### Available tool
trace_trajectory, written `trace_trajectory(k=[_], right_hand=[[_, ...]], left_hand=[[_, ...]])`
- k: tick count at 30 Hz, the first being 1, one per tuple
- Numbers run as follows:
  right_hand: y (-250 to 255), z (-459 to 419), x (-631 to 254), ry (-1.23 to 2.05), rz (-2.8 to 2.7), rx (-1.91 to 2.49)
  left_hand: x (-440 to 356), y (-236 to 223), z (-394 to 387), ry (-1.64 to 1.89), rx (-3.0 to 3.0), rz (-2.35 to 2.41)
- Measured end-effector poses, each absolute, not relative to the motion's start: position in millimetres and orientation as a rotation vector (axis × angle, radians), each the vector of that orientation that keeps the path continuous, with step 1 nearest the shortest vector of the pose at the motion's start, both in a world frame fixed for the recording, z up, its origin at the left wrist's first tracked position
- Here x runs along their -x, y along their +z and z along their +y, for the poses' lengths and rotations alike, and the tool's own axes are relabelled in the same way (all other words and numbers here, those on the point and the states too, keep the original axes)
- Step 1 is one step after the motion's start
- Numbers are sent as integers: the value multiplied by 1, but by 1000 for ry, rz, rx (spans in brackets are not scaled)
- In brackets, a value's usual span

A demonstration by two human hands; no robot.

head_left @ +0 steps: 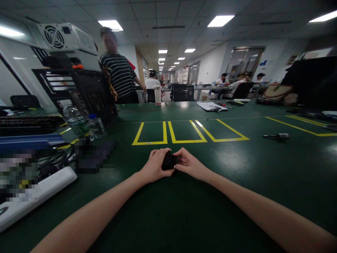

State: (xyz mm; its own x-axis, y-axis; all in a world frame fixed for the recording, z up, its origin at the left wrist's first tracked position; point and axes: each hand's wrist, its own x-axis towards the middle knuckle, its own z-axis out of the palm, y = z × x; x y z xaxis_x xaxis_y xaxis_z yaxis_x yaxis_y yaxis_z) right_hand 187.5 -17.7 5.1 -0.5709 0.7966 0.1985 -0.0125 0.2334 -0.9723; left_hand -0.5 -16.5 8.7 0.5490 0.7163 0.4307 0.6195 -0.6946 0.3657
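Black part (166, 162): Handling

The part sits between both hands over the green table (179, 214), on the near side of the yellow tape (189, 141); table contact cannot be told. The left hand (154, 164) curls its fingers around the body. The right hand (191, 166) pinches the right end. Likely light, stiff, slightly slick; hold by the broader body.

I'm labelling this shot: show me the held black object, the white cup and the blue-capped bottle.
Black object (166, 162): head view, its dark side.
White cup (158, 96): head view, its side wall.
Blue-capped bottle (96, 127): head view, its clear body.
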Motion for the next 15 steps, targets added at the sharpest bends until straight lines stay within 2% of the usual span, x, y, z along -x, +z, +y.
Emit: trace_trajectory(k=[4,11,15], right_hand=[[2,-16,-187,1285,-1842,809],[5,-18,-191,837,-1988,1336],[0,-17,-198,662,-2125,1463]], left_hand=[[2,8,-13,823,-2519,1168],[5,2,8,720,-2310,1303],[6,-1,11,711,-2273,1324]])
